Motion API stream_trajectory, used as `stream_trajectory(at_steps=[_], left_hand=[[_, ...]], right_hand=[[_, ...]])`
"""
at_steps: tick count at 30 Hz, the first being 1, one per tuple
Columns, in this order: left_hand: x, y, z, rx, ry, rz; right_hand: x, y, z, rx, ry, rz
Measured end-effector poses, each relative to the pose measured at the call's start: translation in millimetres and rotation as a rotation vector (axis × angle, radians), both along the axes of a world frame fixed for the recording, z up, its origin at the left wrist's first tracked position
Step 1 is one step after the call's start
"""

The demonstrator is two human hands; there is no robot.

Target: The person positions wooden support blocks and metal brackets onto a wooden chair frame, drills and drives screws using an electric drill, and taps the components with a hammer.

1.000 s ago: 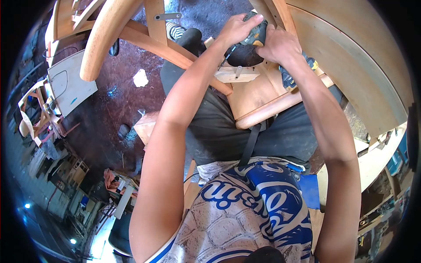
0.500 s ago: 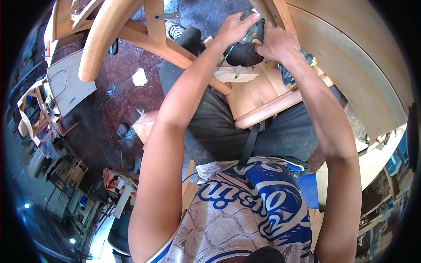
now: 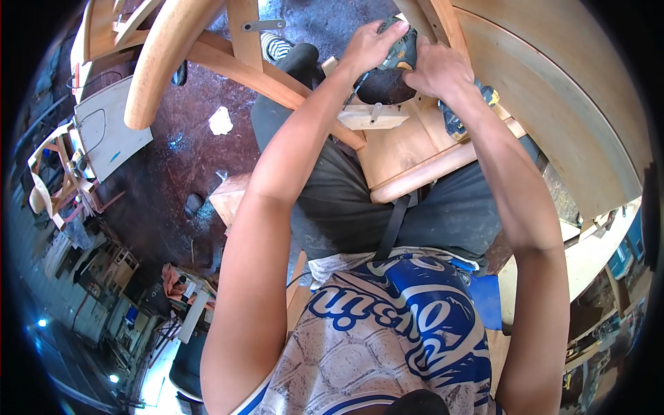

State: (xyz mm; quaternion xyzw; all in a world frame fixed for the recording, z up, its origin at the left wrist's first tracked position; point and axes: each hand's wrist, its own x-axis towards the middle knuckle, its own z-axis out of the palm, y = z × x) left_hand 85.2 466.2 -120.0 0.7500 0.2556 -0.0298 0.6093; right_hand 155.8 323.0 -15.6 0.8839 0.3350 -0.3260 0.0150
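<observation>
Wooden frame (image 3: 242,72) stood partly joined; work there looked unfinished.
The left hand (image 3: 369,50) had fingers round a power drill (image 3: 402,52); the right hand's (image 3: 441,69) hold was unclear.

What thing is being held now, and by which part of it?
The dark green power tool, by its housing, in the left grip. The right grip is beside it; whether it holds too is hidden.

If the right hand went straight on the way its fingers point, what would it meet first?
The right hand would most likely meet the green power tool close beside it; depth is unclear, so they may already touch.
</observation>
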Motion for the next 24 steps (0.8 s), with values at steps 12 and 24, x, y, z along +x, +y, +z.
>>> stream_trajectory(at_steps=[12, 24], left_hand=[[-8, 2, 8, 0.007, 0.013, 0.012], [-9, 0, 12, -0.039, -0.017, 0.022]], right_hand=[[-5, 8, 14, -0.047, 0.028, -0.010], [-2, 8, 10, -0.088, 0.067, -0.001]])
